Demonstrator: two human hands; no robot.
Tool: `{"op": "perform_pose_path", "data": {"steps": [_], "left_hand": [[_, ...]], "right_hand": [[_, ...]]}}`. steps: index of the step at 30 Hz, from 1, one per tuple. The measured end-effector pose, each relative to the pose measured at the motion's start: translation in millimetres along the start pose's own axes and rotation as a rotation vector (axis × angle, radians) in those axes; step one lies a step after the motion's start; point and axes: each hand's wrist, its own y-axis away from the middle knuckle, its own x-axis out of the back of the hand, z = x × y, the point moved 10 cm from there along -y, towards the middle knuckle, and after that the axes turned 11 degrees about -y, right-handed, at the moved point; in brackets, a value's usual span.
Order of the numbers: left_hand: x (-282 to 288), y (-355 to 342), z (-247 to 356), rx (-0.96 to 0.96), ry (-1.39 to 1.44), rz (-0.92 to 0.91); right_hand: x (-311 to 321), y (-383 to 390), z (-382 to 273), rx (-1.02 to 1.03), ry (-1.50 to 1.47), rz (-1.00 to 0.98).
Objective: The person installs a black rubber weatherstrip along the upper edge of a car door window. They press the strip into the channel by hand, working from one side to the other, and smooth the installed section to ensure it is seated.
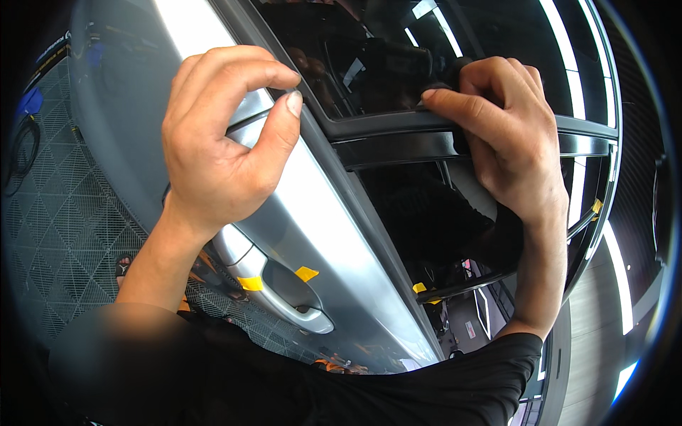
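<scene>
Person leans over silver car door (334,234), working along window's black trim strip (398,128). Left hand (213,142) curled, thumb and forefinger nearly pinched at door's upper edge. Right hand (504,128) presses dark cloth (451,74) against trim. Yellow tape tabs (307,272) mark door handle (284,291). Likely wiping stage; steady pressure along strip needed.

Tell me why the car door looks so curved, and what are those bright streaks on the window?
Head view: the fisheye lens bends the silver door toward the dark rim; the streaks are ceiling lights reflected in the dark window; both hands, left hand and right hand, are sharp.
</scene>
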Motion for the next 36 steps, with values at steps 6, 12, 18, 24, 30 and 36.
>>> {"op": "perform_pose_path", "data": {"steps": [6, 12, 18, 24, 30, 36], "left_hand": [[-6, -6, 16, -0.036, -0.144, -0.157], [-23, -18, 40, -0.014, -0.050, -0.225], [-39, -19, 54, 0.018, 0.080, -0.252], [-33, -17, 45, 0.078, 0.074, -0.222], [-24, -10, 36, 0.048, -0.002, -0.200], [-24, -6, 35, 0.025, -0.006, -0.185]], "right_hand": [[1, -3, -1, -0.010, -0.024, -0.032], [2, -5, 0, -0.054, 0.000, 0.071], [-3, -6, -3, -0.029, -0.016, -0.019], [0, -4, -4, -0.035, 0.027, 0.072], [-3, -3, -1, -0.022, -0.010, -0.020], [-1, -8, -5, 0.006, -0.029, -0.009]]}}
